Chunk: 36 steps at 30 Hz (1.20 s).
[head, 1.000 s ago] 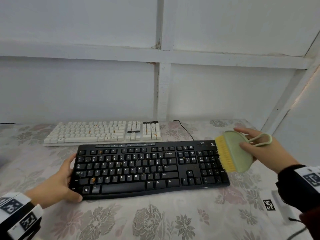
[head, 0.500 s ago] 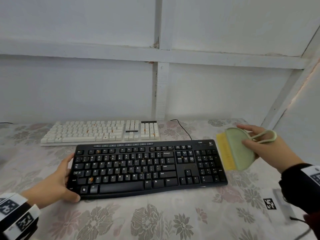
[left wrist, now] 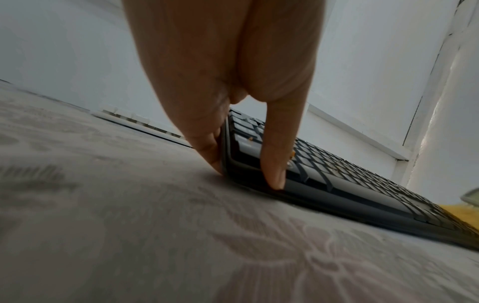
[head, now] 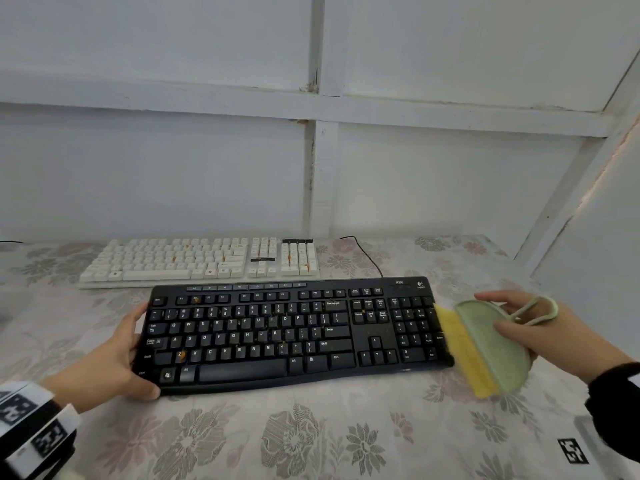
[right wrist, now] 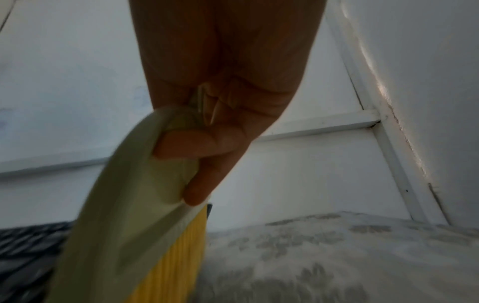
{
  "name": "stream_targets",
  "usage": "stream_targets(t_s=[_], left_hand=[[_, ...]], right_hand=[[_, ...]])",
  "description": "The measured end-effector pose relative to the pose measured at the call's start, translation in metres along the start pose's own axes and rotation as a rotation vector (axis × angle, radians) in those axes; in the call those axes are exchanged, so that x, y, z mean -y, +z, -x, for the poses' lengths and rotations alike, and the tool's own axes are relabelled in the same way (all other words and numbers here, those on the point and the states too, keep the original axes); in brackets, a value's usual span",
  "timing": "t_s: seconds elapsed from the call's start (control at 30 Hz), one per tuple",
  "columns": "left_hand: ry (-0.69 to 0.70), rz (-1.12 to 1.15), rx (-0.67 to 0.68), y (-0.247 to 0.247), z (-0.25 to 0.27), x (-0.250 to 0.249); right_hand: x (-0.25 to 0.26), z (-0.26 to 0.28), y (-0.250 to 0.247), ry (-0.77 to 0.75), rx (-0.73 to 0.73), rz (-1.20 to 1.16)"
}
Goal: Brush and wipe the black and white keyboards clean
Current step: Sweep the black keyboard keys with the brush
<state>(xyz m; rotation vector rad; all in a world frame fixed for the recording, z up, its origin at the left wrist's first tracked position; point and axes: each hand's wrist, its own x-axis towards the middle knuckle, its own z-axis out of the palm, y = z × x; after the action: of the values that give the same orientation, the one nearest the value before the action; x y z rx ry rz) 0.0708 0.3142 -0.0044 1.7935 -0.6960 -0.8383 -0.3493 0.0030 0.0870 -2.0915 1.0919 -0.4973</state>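
Note:
A black keyboard [head: 294, 336] lies on the flowered tablecloth, with orange crumbs between some keys. My left hand [head: 114, 362] holds its left end, thumb on the front corner and fingers against the side edge [left wrist: 225, 155]. My right hand [head: 561, 337] grips a pale green brush [head: 491, 344] with yellow bristles [head: 460, 351], which overlap the keyboard's right edge by the number pad. The right wrist view shows the fingers curled round the brush body [right wrist: 124, 215]. A white keyboard [head: 201, 263] with orange crumbs lies behind the black one.
A white panelled wall [head: 311, 168] stands close behind the keyboards and slants in at the right. A black cable [head: 367, 254] runs from the black keyboard toward the wall. A small square marker [head: 573, 450] lies on the cloth at the front right.
The brush swung off to the right of the keyboard, then came back down and left, so the bristles again reach the right edge. The left hand kept its hold.

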Motion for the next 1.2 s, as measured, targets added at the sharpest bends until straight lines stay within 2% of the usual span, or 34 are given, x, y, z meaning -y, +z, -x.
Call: stream_targets(t_s=[0.23, 0.43, 0.73, 0.97, 1.07, 1.2], left_hand=[[-0.011, -0.007, 0.01, 0.001, 0.001, -0.002], [-0.012, -0.003, 0.003, 0.003, 0.002, -0.004], [0.0, -0.011, -0.005, -0.004, -0.005, 0.007], [0.005, -0.01, -0.013, -0.003, -0.003, 0.005], [0.013, -0.006, -0.007, -0.002, -0.003, 0.004], [0.016, -0.004, -0.006, 0.001, -0.001, 0.001]], right_hand=[[0.04, -0.038, 0.006, -0.139, -0.207, -0.087], [0.051, -0.044, 0.027, -0.111, -0.137, -0.064], [0.024, -0.001, 0.026, -0.054, -0.003, 0.065], [0.048, -0.028, 0.022, -0.117, -0.193, 0.002], [0.05, -0.038, 0.03, -0.132, -0.166, -0.045], [0.041, -0.027, 0.033, -0.102, -0.126, 0.03]])
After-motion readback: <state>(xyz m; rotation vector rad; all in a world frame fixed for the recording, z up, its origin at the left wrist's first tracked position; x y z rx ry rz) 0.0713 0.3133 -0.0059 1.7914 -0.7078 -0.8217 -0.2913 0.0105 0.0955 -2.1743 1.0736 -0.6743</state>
